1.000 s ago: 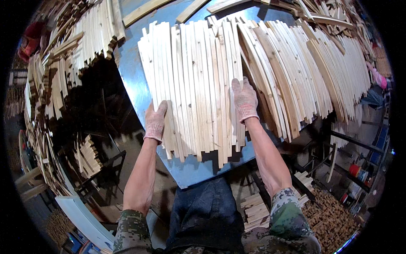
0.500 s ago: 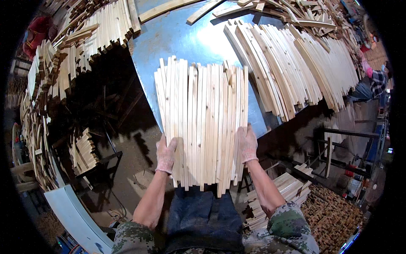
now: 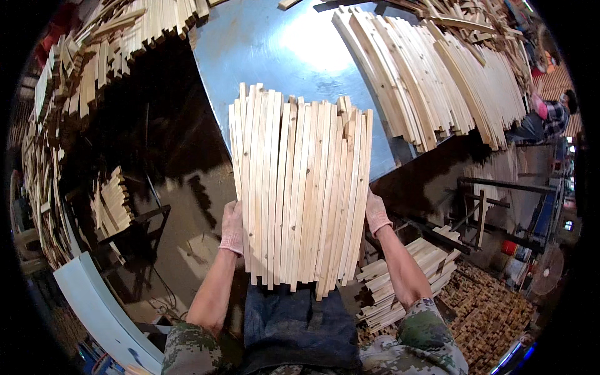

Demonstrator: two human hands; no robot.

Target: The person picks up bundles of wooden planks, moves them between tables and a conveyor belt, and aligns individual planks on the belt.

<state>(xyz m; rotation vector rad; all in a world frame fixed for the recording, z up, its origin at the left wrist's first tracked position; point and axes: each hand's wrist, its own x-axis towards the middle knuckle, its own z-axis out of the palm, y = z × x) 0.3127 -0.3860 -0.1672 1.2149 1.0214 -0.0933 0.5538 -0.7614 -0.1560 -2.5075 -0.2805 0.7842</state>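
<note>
Between my two gloved hands lies a wide row of pale wooden strips (image 3: 300, 194), side by side with uneven ends. My left hand (image 3: 232, 226) presses on the row's left edge, its fingers partly hidden by the wood. Against the right edge my right hand (image 3: 377, 214) grips in the same way, its fingertips out of sight. The strips' far ends overlap the shiny metal tabletop (image 3: 250, 50), while their near ends are just in front of my dark apron (image 3: 294, 328). Whether the far ends touch the metal I cannot tell.
More wooden strips (image 3: 412, 75) cover the tabletop's right side. Another stack (image 3: 406, 275) stands low at my right, beside many end-on wood pieces (image 3: 487, 306). Strips (image 3: 112, 203) rest on a stand at left, near a pale curved panel (image 3: 103, 312). A person (image 3: 553, 115) is at far right.
The row of strips, held by both hands, has come slightly nearer my body. Both hands sit a little wider and more behind its edges. The view has shifted, and the tabletop appears higher.
</note>
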